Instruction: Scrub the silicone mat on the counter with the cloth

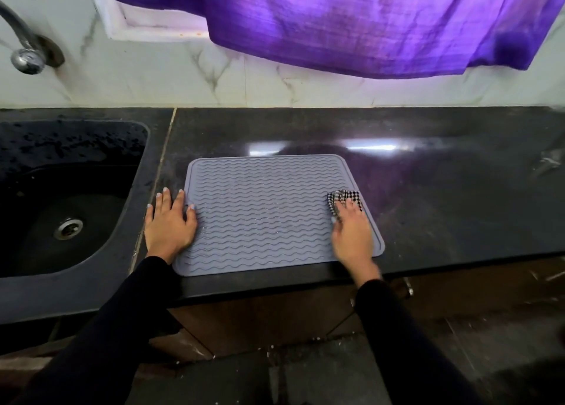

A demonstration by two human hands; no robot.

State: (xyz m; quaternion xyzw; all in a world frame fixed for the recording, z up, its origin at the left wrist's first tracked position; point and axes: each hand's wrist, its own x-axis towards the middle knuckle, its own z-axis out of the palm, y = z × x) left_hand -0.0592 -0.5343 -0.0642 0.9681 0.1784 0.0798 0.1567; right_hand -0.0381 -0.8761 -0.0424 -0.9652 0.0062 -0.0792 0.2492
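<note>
L hand [170, 221] flat, fingers straight, pressing mat [266, 209] edge, R hand [351, 230] gripping checked cloth [344, 201] on mat

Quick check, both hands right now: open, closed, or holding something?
Left hand: open, flat, pressing the grey silicone mat's left edge.
Right hand: presses the checked cloth onto the mat; grip cannot be told.

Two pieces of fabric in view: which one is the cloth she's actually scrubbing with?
The small black-and-white checked cloth under the right hand, on the mat. The purple curtain just hangs over the wall, untouched.
</note>
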